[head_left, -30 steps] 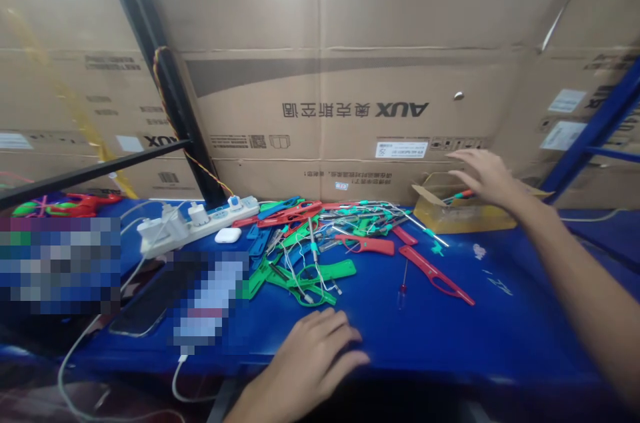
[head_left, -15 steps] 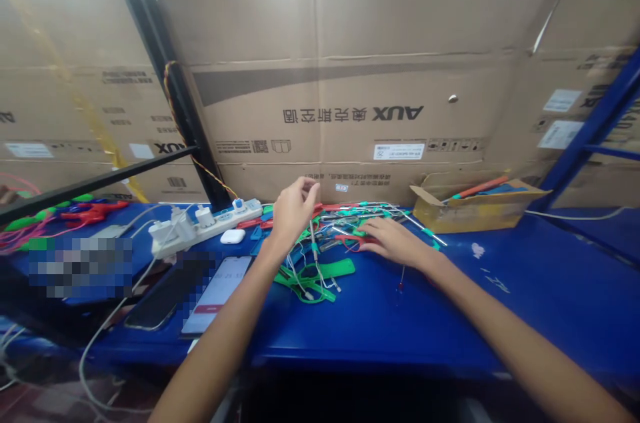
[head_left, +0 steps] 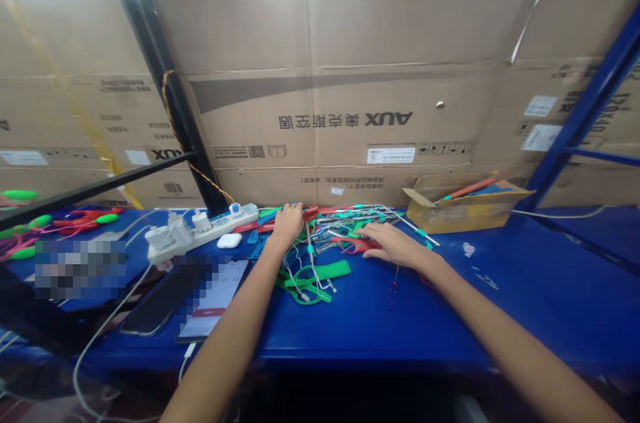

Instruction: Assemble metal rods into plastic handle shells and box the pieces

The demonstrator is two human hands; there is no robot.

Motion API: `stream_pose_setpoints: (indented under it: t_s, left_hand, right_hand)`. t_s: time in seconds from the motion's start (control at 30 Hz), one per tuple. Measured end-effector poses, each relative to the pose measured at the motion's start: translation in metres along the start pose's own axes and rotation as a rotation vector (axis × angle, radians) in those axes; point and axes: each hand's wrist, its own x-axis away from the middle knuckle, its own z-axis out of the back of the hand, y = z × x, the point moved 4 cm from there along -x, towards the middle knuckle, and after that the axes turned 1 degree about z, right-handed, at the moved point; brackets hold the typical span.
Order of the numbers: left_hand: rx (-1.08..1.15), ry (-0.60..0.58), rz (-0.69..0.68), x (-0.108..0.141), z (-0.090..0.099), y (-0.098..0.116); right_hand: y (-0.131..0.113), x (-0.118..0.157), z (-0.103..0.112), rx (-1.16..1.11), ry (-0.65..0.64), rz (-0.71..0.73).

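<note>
Pretty soft and hazy tbh: pale glare far left, near side under the blue table [head_left: 360,336] basically black, blocky pixelation left, edges stretched wide.

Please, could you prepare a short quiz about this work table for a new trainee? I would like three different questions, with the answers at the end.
1. Multiple choice: what lies on the table to the left of the pile of coloured parts?
A. A desk lamp
B. A power strip
C. A pair of pliers

2. True or false: something orange-red sticks up above the edge of the small open box.

3. Short answer: which is nearer to the small open box, the left hand or the right hand?

Key:
1. B
2. True
3. The right hand
</note>
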Motion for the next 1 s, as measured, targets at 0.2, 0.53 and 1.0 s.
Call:
stream_pose_setpoints:
  t_s: [0.2,0.53,1.0]
  left_hand:
    - [-0.044,-0.032,-0.020,-0.003,-0.011,-0.009]
    - [-0.045,0.010,0.001,-0.004,-0.010,-0.009]
    - [0.032,-0.061,-0.010,-0.003,-0.014,-0.007]
  right_hand:
    - [0.005,0.000,-0.002,-0.013,-0.020,0.007]
    - [0.007,0.003,0.005,-0.073,-0.030,-0.010]
    - [0.017,0.010,0.008,-0.070,-0.094,0.001]
